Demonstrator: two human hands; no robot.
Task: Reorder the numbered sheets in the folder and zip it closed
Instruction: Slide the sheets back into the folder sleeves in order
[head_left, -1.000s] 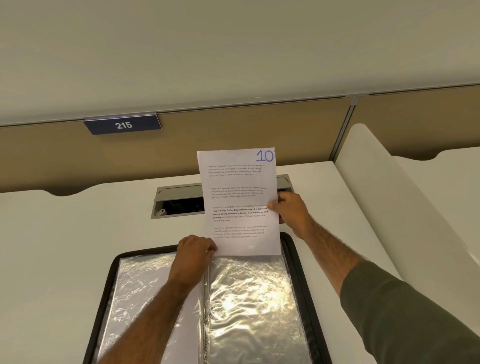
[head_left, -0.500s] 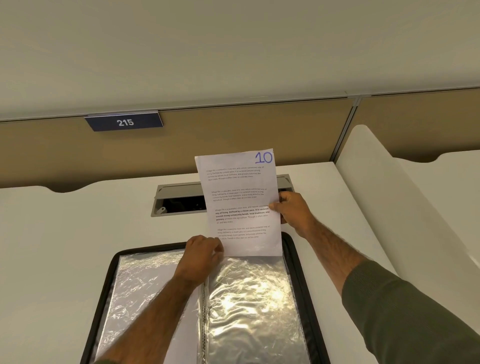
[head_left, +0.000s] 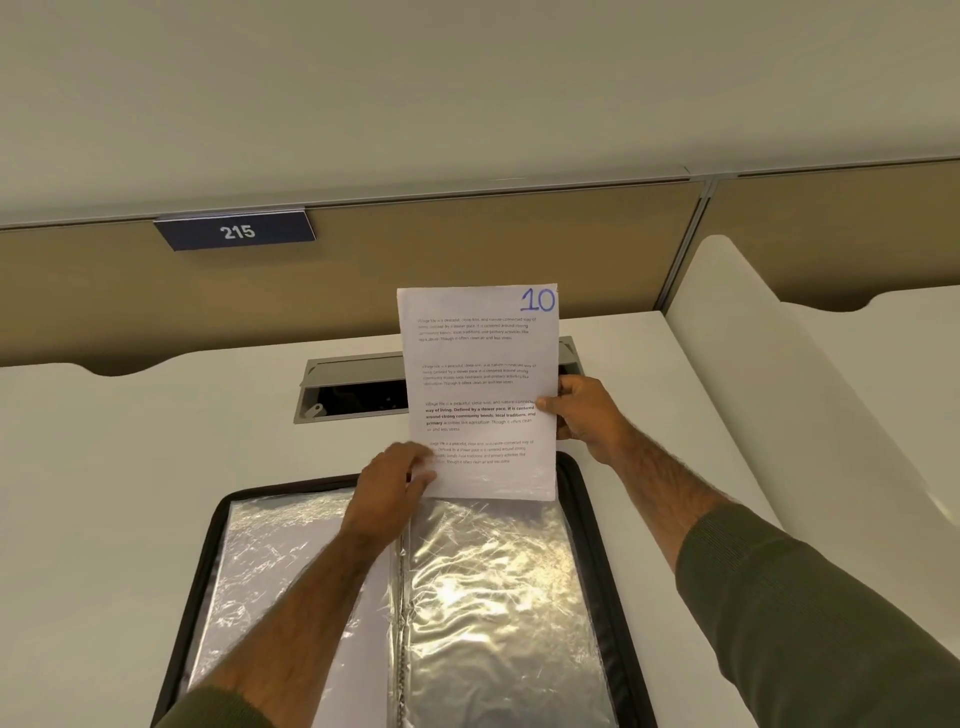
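Sheet 10 stands upright over the far end of the open folder, its bottom edge right at the mouth of the right-hand plastic sleeve. Starting left, there's broad desk beside the black zip rim, easy room for laying pages out. The left sleeve lies flat and glary. Now the left hand: fingers curled at the paper's lower-left corner, a little blurred, apparently pinching it, though whether it also catches the sleeve's lip I can't tell. Just below it runs the ring spine, and a drifting corner could snag there. If that film mouth isn't parted, the bottom edge will likely jam on it and the paper will buckle. The right hand pinches the right edge at mid-height, thumb in front, fingers behind; pushing down from so high could bow the page. Behind it gapes an open cable hatch, a bad place for a dropped sheet. Far right, the raised divider sits near the folder, so there's less room on that side.
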